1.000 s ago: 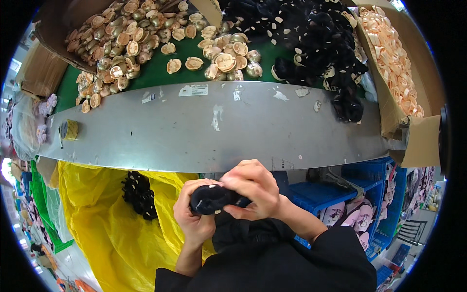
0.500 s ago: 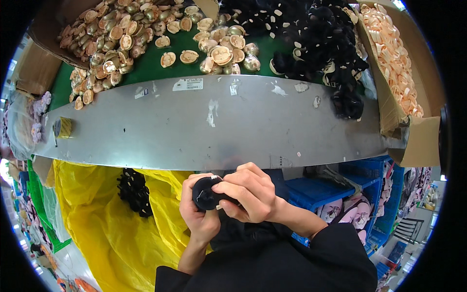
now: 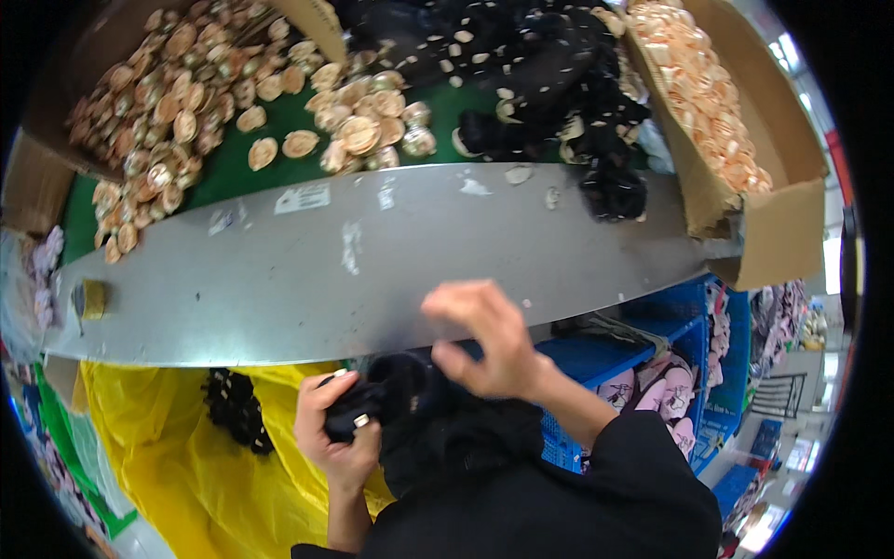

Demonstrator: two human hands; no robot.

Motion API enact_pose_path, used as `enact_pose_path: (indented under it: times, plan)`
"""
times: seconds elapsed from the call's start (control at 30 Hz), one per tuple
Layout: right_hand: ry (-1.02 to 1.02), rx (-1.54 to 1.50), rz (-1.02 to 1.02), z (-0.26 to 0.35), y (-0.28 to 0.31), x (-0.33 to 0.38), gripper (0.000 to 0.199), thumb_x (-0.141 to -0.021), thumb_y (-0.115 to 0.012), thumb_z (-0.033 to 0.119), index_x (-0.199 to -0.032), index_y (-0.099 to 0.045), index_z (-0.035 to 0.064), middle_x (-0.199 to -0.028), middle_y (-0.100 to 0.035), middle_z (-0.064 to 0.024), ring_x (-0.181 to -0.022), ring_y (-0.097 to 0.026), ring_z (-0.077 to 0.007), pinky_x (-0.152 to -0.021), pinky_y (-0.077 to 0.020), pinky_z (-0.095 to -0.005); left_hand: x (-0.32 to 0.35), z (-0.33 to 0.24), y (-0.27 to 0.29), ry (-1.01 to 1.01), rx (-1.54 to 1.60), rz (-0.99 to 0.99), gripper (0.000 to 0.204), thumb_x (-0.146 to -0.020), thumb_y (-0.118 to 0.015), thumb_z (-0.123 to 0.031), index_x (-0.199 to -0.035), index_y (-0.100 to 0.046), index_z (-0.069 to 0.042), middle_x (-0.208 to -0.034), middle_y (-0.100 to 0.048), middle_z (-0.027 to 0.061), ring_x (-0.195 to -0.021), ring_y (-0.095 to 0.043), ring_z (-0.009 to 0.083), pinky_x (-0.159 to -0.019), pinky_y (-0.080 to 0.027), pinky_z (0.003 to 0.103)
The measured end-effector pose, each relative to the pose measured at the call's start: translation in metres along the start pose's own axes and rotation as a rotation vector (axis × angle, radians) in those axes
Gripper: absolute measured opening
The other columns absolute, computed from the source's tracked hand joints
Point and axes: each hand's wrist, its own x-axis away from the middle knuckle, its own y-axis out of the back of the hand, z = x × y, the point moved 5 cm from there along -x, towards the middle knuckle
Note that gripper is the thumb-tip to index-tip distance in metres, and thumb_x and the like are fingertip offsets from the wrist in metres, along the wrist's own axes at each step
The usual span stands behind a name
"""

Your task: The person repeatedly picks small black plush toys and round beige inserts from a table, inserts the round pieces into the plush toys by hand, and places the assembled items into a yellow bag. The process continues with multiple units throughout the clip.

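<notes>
My left hand [image 3: 326, 438] is wrapped round a small black plush piece [image 3: 352, 410] with pale bits on it, low in front of my body. The plush blends into my dark clothing, so its outline is hard to make out. My right hand [image 3: 486, 337] is raised at the near edge of the grey metal table [image 3: 410, 233], to the right of the plush and apart from it. Its fingers are bent and spread, with nothing seen between them. Black plush pieces with pale bits [image 3: 540, 79] lie heaped at the far side of the table.
Rounded beige and gold shell pieces [image 3: 186, 121] are piled at the far left. At the right stands a cardboard box [image 3: 782, 224] of peach-coloured pieces. A yellow bag [image 3: 177, 475] with black pieces hangs below the table, blue crates [image 3: 601, 359] sit right, and a tape roll [image 3: 90, 300] lies left.
My right hand has let go of the plush and moved up and to the right. My left hand has shifted left and lower with the plush. The view has tilted.
</notes>
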Motion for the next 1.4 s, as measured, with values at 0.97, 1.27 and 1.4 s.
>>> enact_pose_path:
  times: [0.97, 1.27, 1.4]
  plan:
    - [-0.71, 1.029, 0.196, -0.254, 0.176, -0.075, 0.035, -0.069, -0.075, 0.034, -0.087, -0.077, 0.0042, -0.101, -0.072, -0.0199, -0.1, -0.066, -0.0395, -0.086, -0.0511, -0.0501, 0.004, -0.004, -0.019, 0.12, 0.036, -0.087, 0.049, -0.067, -0.066, 0.001, -0.116, -0.057, 0.0, -0.101, -0.058, 0.0096, -0.094, -0.057, 0.0208, -0.093, -0.046, 0.03]
    - [-0.463, -0.249, -0.102, -0.142, 0.132, -0.053, 0.017, -0.097, -0.06, 0.007, -0.11, -0.065, -0.0037, -0.1, -0.071, -0.0063, -0.091, -0.064, -0.0102, -0.083, -0.053, -0.0286, 0.001, 0.001, -0.026, 0.335, 0.213, 0.019, 0.034, -0.074, -0.07, -0.012, -0.104, -0.063, 0.001, -0.092, -0.062, 0.0028, -0.084, -0.058, 0.0125, -0.083, -0.048, 0.025]
    - [-0.521, -0.706, 0.196, -0.047, 0.061, -0.029, 0.028, -0.101, -0.06, 0.015, -0.119, -0.064, -0.0059, -0.105, -0.066, -0.0073, -0.099, -0.063, -0.0145, -0.089, -0.0507, -0.0281, -0.009, -0.009, -0.041, 0.402, 0.216, 0.034, 0.033, -0.07, -0.067, -0.011, -0.1, -0.066, 0.002, -0.09, -0.063, 0.002, -0.083, -0.057, 0.011, -0.081, -0.048, 0.025]
